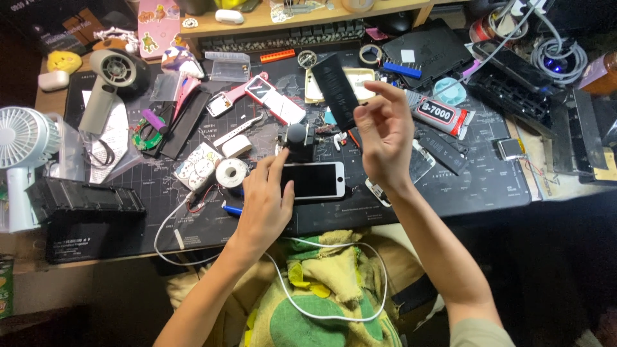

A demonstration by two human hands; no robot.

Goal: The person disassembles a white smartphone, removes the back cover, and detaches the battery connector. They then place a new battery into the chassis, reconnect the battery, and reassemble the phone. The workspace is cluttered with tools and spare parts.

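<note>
Head view: our right hand [385, 138] pinches the black battery [335, 90], long axis near-far, while our left hand [265, 205] flattens on the phone [315, 181] nearer us.

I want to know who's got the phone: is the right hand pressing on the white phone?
No, the right hand is lifted, pinching a black battery, while the left hand presses the phone.

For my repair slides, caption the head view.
Left hand steadies a white phone; right hand lifts a black battery.
</note>
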